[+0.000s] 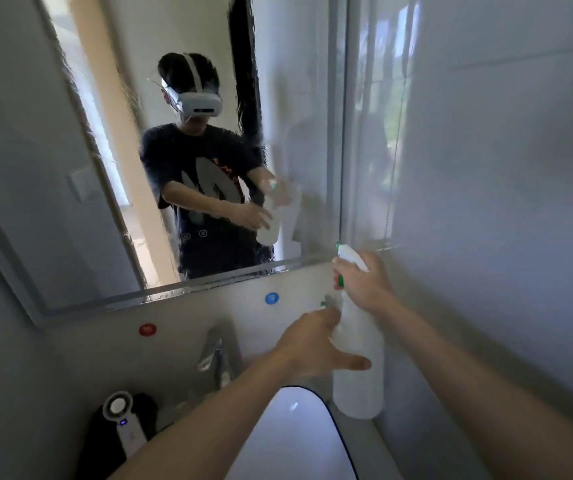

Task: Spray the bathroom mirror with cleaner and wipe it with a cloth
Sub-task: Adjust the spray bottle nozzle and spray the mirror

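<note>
A white spray bottle (pixel 359 368) with a green-tipped trigger head stands at the right of the sink, close to the wall. My right hand (pixel 364 284) grips the spray head from above. My left hand (pixel 314 344) rests against the side of the bottle's body, fingers spread around it. The mirror (pixel 208 150) hangs on the wall ahead and above, streaked and wet-looking, with a person in a dark shirt and a headset reflected in it. No cloth is in view.
A white sink basin (pixel 298 438) lies below my arms, with a chrome tap (pixel 215 355) behind it. A black and white device (pixel 122 424) stands at the left. Red (pixel 147 329) and blue (pixel 271 298) stickers mark the wall. A glossy tiled wall (pixel 503 202) closes the right side.
</note>
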{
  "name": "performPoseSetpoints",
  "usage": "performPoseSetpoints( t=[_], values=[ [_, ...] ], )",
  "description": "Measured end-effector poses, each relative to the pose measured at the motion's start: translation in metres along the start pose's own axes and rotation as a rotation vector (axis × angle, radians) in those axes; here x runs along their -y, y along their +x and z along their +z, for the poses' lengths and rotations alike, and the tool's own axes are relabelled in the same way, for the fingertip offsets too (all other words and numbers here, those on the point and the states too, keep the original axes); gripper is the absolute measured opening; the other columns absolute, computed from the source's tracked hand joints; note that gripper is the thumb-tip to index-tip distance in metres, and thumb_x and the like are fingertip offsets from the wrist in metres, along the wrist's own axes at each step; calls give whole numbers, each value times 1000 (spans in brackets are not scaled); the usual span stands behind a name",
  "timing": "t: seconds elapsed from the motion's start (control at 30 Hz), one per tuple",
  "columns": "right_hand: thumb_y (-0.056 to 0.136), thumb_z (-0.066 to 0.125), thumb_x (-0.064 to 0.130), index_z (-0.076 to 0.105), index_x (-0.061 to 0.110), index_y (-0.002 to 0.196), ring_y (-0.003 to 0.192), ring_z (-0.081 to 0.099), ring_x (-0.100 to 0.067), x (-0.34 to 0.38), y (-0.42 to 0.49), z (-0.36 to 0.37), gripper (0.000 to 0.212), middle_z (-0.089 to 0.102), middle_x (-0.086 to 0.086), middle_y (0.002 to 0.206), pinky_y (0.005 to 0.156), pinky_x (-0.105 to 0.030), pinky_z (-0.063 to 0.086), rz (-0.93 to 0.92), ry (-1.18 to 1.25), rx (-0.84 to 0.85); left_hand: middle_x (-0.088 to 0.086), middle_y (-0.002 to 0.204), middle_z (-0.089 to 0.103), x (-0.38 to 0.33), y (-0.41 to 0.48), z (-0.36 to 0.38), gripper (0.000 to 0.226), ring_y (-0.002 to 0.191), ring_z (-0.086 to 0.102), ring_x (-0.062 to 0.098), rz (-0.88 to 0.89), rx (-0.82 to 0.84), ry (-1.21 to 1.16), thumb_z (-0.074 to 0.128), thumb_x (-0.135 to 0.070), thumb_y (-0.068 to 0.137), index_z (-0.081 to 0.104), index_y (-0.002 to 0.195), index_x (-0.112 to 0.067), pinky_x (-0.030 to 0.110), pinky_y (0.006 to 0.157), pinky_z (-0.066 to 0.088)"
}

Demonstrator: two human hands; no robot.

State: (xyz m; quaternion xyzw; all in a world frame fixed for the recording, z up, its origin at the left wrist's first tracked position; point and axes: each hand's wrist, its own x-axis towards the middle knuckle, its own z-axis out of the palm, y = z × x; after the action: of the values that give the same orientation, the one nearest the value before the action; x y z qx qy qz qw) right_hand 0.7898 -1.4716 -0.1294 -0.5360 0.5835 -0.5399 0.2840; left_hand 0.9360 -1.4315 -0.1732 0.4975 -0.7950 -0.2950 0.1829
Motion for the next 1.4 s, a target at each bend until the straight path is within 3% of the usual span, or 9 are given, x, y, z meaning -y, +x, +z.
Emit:
performPoseSetpoints(
  t=[0.1, 0.2, 0.43, 0.63, 0.73, 0.83, 0.9, 1.17, 1.4],
  values=[
    [79, 59, 35, 57, 7, 64, 47, 57, -17, -25, -4, -11, 32, 56, 2, 50, 56, -49, 56, 40, -32, -24, -15, 113, 68, 0, 8, 22, 94, 100, 67, 12, -2, 70, -2, 79, -78, 44, 60, 126, -36, 39, 91, 58],
    [78, 58, 36, 62, 20, 65, 54, 56, -19, -49, -10, -20, 21, 55, 4, 52, 62, -53, 56, 87, -38, -53, -15, 116, 67, 4, 16, 43, 94, 103, 66, 14, -11, 141, -13, 78, -79, 43, 58, 124, -36, 39, 89, 60],
    [81, 62, 32, 67, 14, 72, 66, 61, -16, -110, -29, -26, 21, 68, 1, 68, 67, -36, 51, 189, -52, -50, -9, 128, 63, 23, 26, 101, 99, 108, 61, 15, -44, 229, 53, 83, -75, 54, 51, 135, -28, 27, 84, 53],
    [83, 64, 39, 67, 34, 78, 64, 60, -7, -158, -65, -26, 7, 66, 10, 72, 63, -28, 49, 192, -59, -15, -2, 136, 61, 52, 30, 150, 109, 123, 59, 24, -99, 289, 84, 86, -70, 55, 44, 145, -24, 43, 100, 53],
    [89, 66, 35, 54, 36, 75, 73, 58, -5, -181, -82, -26, 18, 57, 9, 80, 64, -23, 44, 88, -239, -42, 2, 136, 62, 69, 31, 179, 106, 126, 55, 28, -126, 245, 138, 85, -68, 58, 44, 146, -25, 43, 103, 47],
    [91, 68, 39, 62, 28, 90, 82, 59, -13, -203, -102, -25, 12, 53, 8, 92, 74, -32, 49, 105, -347, 1, 4, 127, 68, 84, 30, 211, 100, 122, 56, 31, -138, 195, 214, 82, -66, 61, 41, 144, -28, 44, 103, 42],
    [90, 66, 44, 67, 21, 100, 82, 60, -16, -217, -112, -25, 25, 53, 7, 94, 73, -37, 51, 138, -430, 33, 2, 121, 70, 91, 30, 230, 98, 121, 56, 30, -140, 170, 232, 82, -61, 64, 35, 145, -28, 44, 101, 36],
    [84, 59, 57, 55, 31, 80, 69, 60, -11, -247, -135, -30, 27, 56, 13, 75, 57, -30, 50, 183, -513, 63, 5, 134, 62, 108, 21, 272, 95, 139, 40, 32, -84, 166, 385, 67, -70, 78, 30, 150, -19, 59, 119, 1],
    [96, 63, 34, 42, 43, 69, 69, 55, 2, -262, -153, -27, 36, 50, 17, 68, 51, -11, 34, 176, -542, 44, 5, 142, 58, 124, 19, 280, 83, 146, 34, 29, -170, 200, 357, 62, -68, 86, 38, 149, -20, 61, 122, 0]
  ],
)
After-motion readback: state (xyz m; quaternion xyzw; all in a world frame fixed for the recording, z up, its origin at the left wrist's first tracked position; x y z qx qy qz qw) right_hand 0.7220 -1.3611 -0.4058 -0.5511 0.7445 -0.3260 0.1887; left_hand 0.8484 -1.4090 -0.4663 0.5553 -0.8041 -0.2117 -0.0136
